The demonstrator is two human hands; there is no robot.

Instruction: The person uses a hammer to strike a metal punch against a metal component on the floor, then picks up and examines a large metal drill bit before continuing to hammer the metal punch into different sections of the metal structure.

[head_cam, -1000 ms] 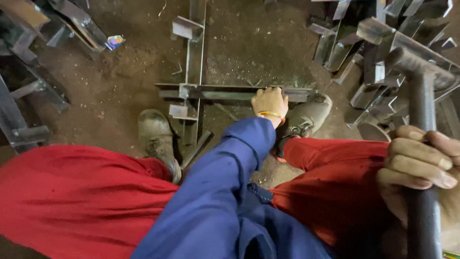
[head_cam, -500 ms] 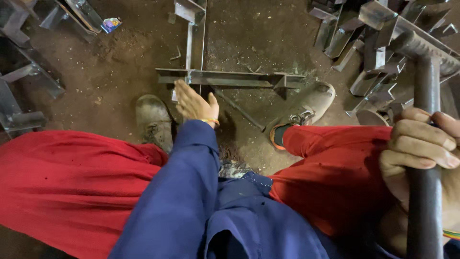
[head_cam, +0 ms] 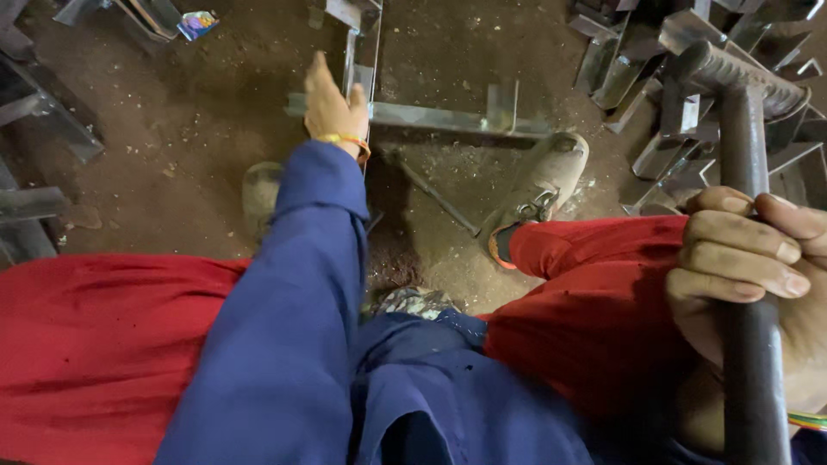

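Observation:
My left hand point(head_cam: 332, 103) reaches out in a blue sleeve with an orange wristband, fingers together and resting on the left end of a welded steel cross frame point(head_cam: 448, 119) lying on the dirt floor. Whether it grips the frame I cannot tell. My right hand point(head_cam: 749, 258) is closed around the dark metal handle of a hammer point(head_cam: 741, 172), held upright at the right edge with its head at the top. My red trousers and two dusty shoes point(head_cam: 538, 194) frame the steel piece.
A pile of cut steel angle pieces point(head_cam: 655, 69) lies at the upper right. More steel sections point(head_cam: 43, 120) lie along the left edge. A thin rod point(head_cam: 439, 202) lies on the dirt between my feet. A small colourful wrapper point(head_cam: 196, 22) sits at top left.
My left hand has moved from the right part of the steel frame across to its left end. The hammer stays gripped in my right hand; the view has shifted slightly.

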